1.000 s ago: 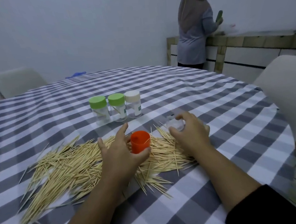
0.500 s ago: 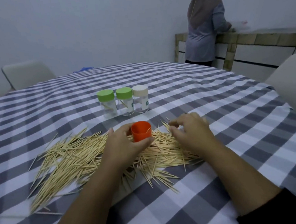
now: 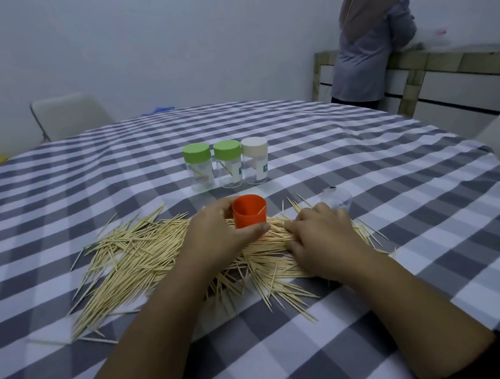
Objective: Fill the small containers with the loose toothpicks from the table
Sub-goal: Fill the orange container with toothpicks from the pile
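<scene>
Both hands have come lower onto the toothpicks point(image 3: 145, 260) since a second ago. Then the right hand point(image 3: 323, 237) was at the clear jar point(image 3: 337, 200); now that jar lies free on the cloth just beyond its knuckles, and the hand rests palm down on the pile, fingers curled into the sticks. Whether it pinches any I cannot tell.

Left hand point(image 3: 217, 238) holds the orange cap point(image 3: 249, 210), thumb on the near side and fingers behind. Its open end faces up and one toothpick leans inside it.

Beyond the pile three jars stand upright in a touching row: two with green lids point(image 3: 198, 166) point(image 3: 228, 164) and one with a white lid point(image 3: 255, 159). Each green one has a toothpick or two slanting inside. The white one's contents are unclear behind its label.

Loose sticks spread across the checked cloth point(image 3: 361, 154), mostly left of the hands.
</scene>
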The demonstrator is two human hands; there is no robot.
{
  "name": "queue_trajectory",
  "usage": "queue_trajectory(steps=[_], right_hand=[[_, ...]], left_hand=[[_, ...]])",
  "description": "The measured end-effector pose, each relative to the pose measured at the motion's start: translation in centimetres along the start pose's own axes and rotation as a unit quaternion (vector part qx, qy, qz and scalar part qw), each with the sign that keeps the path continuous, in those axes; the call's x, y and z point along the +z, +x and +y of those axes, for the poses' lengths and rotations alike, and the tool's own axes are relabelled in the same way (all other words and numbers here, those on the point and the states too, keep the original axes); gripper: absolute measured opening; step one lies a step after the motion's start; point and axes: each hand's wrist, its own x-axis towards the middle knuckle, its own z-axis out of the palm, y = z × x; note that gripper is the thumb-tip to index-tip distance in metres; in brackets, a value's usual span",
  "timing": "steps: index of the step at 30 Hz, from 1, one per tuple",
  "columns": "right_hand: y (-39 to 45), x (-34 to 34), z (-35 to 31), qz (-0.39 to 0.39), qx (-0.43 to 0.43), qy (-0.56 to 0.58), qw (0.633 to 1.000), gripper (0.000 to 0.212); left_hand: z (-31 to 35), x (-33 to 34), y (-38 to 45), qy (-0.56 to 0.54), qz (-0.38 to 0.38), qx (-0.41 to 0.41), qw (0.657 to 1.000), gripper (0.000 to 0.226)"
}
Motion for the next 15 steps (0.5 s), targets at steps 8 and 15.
queue_trajectory(steps=[8,15], right_hand=[[-0.23,0.16,-0.85,0.057,-0.017,-0.077,0.995,0.027],[-0.20,-0.14,-0.03,0.060,0.031,-0.040,0.997,0.023]], left_hand=[[-0.38,0.25,0.25,0.009,0.014,-0.008,1.000,0.073],[-0.73,0.06,0.47,-0.009,0.050,-0.033,0.998,0.075]])
